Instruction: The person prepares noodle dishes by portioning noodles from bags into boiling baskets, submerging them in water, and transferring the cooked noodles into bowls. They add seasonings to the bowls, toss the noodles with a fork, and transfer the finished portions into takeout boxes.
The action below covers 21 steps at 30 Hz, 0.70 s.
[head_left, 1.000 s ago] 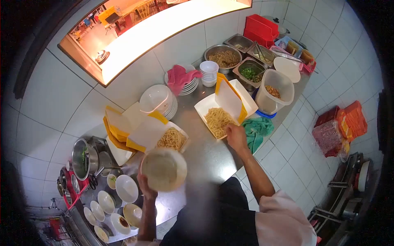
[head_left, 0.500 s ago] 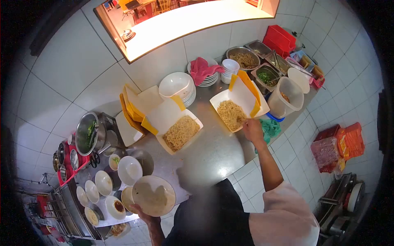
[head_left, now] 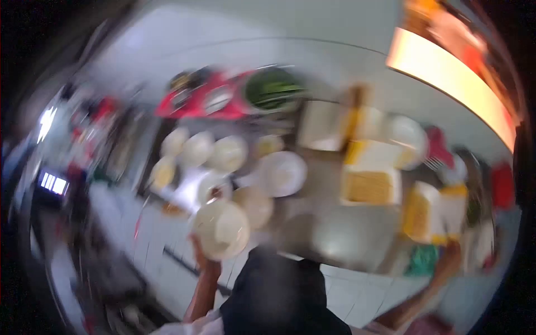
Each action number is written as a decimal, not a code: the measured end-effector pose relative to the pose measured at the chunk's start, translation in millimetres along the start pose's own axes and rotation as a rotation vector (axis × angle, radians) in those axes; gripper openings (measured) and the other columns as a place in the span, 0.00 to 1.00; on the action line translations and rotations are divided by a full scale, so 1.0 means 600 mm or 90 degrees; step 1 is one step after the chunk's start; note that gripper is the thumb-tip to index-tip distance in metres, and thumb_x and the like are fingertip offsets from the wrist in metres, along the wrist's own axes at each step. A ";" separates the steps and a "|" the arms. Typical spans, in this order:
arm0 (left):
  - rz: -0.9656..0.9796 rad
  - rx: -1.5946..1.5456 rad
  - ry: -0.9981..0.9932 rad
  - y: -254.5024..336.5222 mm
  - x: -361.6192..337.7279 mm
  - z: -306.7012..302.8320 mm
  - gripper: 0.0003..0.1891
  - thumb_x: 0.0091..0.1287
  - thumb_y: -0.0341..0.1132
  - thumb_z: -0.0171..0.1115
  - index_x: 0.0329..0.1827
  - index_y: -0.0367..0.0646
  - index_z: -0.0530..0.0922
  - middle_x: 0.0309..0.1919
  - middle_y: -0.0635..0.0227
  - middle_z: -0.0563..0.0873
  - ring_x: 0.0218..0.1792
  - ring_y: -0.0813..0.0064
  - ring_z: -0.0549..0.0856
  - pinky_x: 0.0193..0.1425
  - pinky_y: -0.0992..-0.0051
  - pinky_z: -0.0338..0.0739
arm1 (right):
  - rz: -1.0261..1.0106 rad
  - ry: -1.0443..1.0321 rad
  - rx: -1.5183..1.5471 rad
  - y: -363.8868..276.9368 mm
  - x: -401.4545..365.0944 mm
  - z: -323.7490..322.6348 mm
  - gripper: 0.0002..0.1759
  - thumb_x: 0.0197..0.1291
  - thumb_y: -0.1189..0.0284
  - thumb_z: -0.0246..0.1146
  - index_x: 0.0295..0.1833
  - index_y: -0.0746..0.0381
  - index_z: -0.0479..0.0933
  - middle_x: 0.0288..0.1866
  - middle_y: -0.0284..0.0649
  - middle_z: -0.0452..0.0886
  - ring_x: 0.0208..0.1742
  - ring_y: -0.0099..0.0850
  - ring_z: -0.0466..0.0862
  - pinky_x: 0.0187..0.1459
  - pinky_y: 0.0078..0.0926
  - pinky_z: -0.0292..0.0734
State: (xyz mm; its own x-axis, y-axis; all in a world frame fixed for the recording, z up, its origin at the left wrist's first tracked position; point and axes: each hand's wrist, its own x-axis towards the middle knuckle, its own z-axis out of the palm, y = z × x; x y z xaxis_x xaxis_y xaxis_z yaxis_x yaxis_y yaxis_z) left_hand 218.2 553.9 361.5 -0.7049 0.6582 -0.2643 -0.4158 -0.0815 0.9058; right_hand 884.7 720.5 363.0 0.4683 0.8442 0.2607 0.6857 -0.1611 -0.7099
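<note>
A large pale bowl (head_left: 221, 228) is held by the rim in my left hand (head_left: 202, 254), out over the counter's front edge. My right hand (head_left: 451, 248) is smeared by motion at the near corner of an open takeaway box (head_left: 430, 215) with yellow flaps. Whether its fingers hold anything is hidden in the blur. To the left of that box stands a second open takeaway box (head_left: 397, 187) with a heap of noodles (head_left: 367, 187) in it. Another pale bowl (head_left: 254, 206) sits just behind the held one.
Several small white bowls (head_left: 229, 153) stand on the left of the counter. Behind them are a red tray (head_left: 173, 106) and a metal bowl of greens (head_left: 272, 89). A green cloth (head_left: 422, 259) lies by the front edge at right; a pink cloth (head_left: 439, 146) rests on plates.
The view has swung left and become blurred, so the counter appears shifted right. My left hand still holds the bowl. My right hand remains by the right-hand box.
</note>
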 end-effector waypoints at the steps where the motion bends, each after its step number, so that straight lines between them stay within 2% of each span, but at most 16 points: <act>1: 0.054 -0.001 0.073 0.005 0.010 -0.030 0.31 0.74 0.60 0.39 0.70 0.48 0.61 0.64 0.64 0.70 0.62 0.66 0.73 0.63 0.61 0.71 | -0.180 0.036 -0.103 -0.016 0.015 0.010 0.13 0.68 0.73 0.53 0.53 0.65 0.78 0.43 0.44 0.83 0.44 0.32 0.81 0.45 0.30 0.76; 2: 0.104 -0.002 0.126 0.011 0.033 -0.052 0.28 0.74 0.58 0.42 0.69 0.50 0.60 0.60 0.67 0.73 0.59 0.71 0.75 0.58 0.66 0.75 | 0.021 -0.064 0.227 -0.008 0.045 0.032 0.13 0.68 0.73 0.54 0.54 0.66 0.77 0.41 0.38 0.81 0.43 0.24 0.79 0.41 0.23 0.74; 3: 0.141 -0.023 0.191 0.019 0.061 -0.073 0.26 0.74 0.57 0.43 0.67 0.51 0.61 0.58 0.68 0.73 0.58 0.71 0.75 0.55 0.66 0.76 | -0.030 -0.040 -0.142 -0.168 0.017 0.074 0.13 0.69 0.72 0.54 0.53 0.66 0.77 0.39 0.35 0.79 0.39 0.23 0.77 0.38 0.21 0.72; 4: 0.168 -0.045 0.241 0.026 0.093 -0.100 0.25 0.74 0.57 0.45 0.65 0.51 0.62 0.56 0.68 0.74 0.56 0.72 0.76 0.52 0.65 0.77 | -0.051 -0.058 -0.127 -0.181 0.020 0.125 0.13 0.69 0.72 0.54 0.53 0.66 0.77 0.39 0.35 0.79 0.39 0.23 0.77 0.38 0.21 0.72; 6: 0.175 -0.024 0.282 0.019 0.179 -0.181 0.28 0.74 0.58 0.44 0.68 0.51 0.60 0.58 0.67 0.73 0.57 0.70 0.76 0.51 0.66 0.78 | -0.027 -0.288 0.343 -0.193 0.015 0.211 0.13 0.69 0.68 0.56 0.53 0.64 0.77 0.38 0.32 0.78 0.35 0.21 0.75 0.35 0.19 0.70; 7: 0.164 0.000 0.311 0.013 0.213 -0.209 0.30 0.73 0.59 0.44 0.71 0.52 0.57 0.59 0.67 0.73 0.57 0.68 0.77 0.50 0.66 0.79 | -0.193 -0.257 0.178 -0.380 -0.067 0.272 0.13 0.69 0.65 0.57 0.52 0.62 0.76 0.36 0.30 0.76 0.32 0.19 0.72 0.32 0.16 0.66; 9: 0.117 -0.013 0.340 0.010 0.273 -0.248 0.30 0.73 0.57 0.47 0.70 0.50 0.57 0.58 0.66 0.73 0.56 0.69 0.76 0.50 0.65 0.78 | -0.293 -0.234 0.072 -0.475 -0.145 0.364 0.12 0.69 0.65 0.59 0.50 0.62 0.77 0.32 0.28 0.74 0.29 0.14 0.70 0.26 0.12 0.61; 10: 0.075 -0.015 0.362 0.005 0.308 -0.248 0.30 0.72 0.55 0.51 0.69 0.48 0.58 0.57 0.65 0.73 0.56 0.70 0.76 0.50 0.63 0.77 | -0.222 -0.315 0.145 -0.529 -0.181 0.398 0.13 0.69 0.65 0.59 0.48 0.64 0.78 0.32 0.30 0.76 0.29 0.16 0.71 0.27 0.13 0.64; 12: -0.029 -0.024 0.349 0.016 0.347 -0.233 0.30 0.72 0.51 0.55 0.70 0.47 0.58 0.57 0.62 0.74 0.56 0.67 0.75 0.54 0.62 0.76 | -0.154 -0.439 0.223 -0.678 -0.288 0.466 0.13 0.67 0.65 0.60 0.47 0.64 0.78 0.30 0.30 0.76 0.26 0.16 0.71 0.27 0.13 0.65; 13: 0.088 0.110 0.214 -0.039 0.362 -0.267 0.31 0.72 0.49 0.56 0.71 0.42 0.59 0.56 0.59 0.74 0.57 0.65 0.75 0.58 0.60 0.73 | -0.169 -0.488 0.227 -0.734 -0.327 0.509 0.13 0.66 0.65 0.62 0.48 0.63 0.78 0.27 0.28 0.76 0.24 0.14 0.69 0.24 0.12 0.64; 14: -0.052 -0.003 0.248 0.025 0.365 -0.224 0.34 0.72 0.50 0.54 0.73 0.38 0.56 0.56 0.58 0.74 0.58 0.63 0.75 0.64 0.56 0.70 | -0.214 -0.515 0.210 -0.780 -0.368 0.567 0.13 0.65 0.66 0.63 0.47 0.65 0.79 0.28 0.30 0.78 0.25 0.15 0.71 0.25 0.12 0.66; 16: -0.040 0.188 0.174 -0.027 0.391 -0.271 0.34 0.72 0.52 0.53 0.73 0.39 0.57 0.53 0.57 0.74 0.54 0.66 0.77 0.53 0.61 0.78 | -0.239 -0.697 0.257 -0.864 -0.453 0.663 0.11 0.64 0.69 0.62 0.46 0.66 0.80 0.31 0.34 0.82 0.26 0.17 0.75 0.27 0.14 0.71; 17: -0.048 0.183 0.170 -0.011 0.398 -0.274 0.34 0.72 0.52 0.53 0.73 0.39 0.57 0.53 0.57 0.74 0.54 0.66 0.77 0.53 0.61 0.78 | -0.201 -0.795 0.168 -0.915 -0.493 0.708 0.11 0.64 0.70 0.62 0.46 0.66 0.80 0.31 0.34 0.82 0.27 0.20 0.78 0.27 0.17 0.74; 18: -0.099 0.099 0.116 0.014 0.394 -0.269 0.32 0.73 0.52 0.52 0.71 0.40 0.59 0.53 0.57 0.74 0.53 0.67 0.77 0.47 0.66 0.81 | -0.148 -0.848 0.150 -0.969 -0.539 0.743 0.10 0.61 0.69 0.65 0.42 0.64 0.82 0.35 0.40 0.85 0.34 0.26 0.83 0.35 0.24 0.78; 20: -0.152 0.009 0.065 0.042 0.405 -0.286 0.30 0.73 0.52 0.51 0.70 0.41 0.61 0.53 0.56 0.74 0.52 0.68 0.78 0.40 0.70 0.83 | -0.505 -0.763 0.133 -0.995 -0.604 0.850 0.10 0.61 0.67 0.65 0.40 0.64 0.82 0.37 0.44 0.85 0.33 0.31 0.85 0.34 0.27 0.78; 21: -0.174 0.002 0.070 0.056 0.416 -0.310 0.29 0.74 0.51 0.50 0.69 0.40 0.61 0.54 0.56 0.73 0.52 0.68 0.78 0.35 0.73 0.83 | -0.493 -0.765 0.163 -1.004 -0.635 0.897 0.10 0.61 0.67 0.64 0.39 0.63 0.82 0.34 0.46 0.85 0.29 0.32 0.85 0.32 0.28 0.78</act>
State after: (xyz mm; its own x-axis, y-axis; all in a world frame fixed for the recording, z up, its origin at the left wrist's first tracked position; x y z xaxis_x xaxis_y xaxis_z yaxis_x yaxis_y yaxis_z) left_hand -78.6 576.3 264.2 -0.6249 0.5702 -0.5333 -0.5975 0.0903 0.7967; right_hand -6.8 770.7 339.4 -0.7947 0.6066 0.0214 0.3687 0.5105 -0.7768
